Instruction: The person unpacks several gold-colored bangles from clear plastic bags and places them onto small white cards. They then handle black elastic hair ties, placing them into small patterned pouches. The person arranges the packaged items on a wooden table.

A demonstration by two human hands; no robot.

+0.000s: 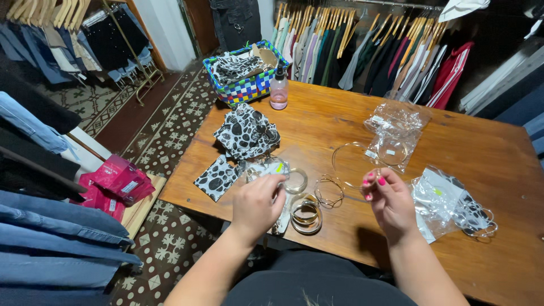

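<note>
A wooden worktop (453, 147) stands among racks of hanging clothes. At its far edge sit a chequered woven basket (245, 88) and a pink spray bottle (278, 88). Black-and-white spotted cloth pouches (245, 133) lie near the left side, and gold bangles (306, 214) rest between the two hands. Crumpled clear plastic bags (396, 127) lie beyond the right hand, with another bag (447, 201) just beside it. The left hand (258, 207) is curled closed around a small clear packet (272, 169). The right hand (391, 204) pinches a thin gold hoop (348, 164) between its fingertips, holding it above the worktop.
</note>
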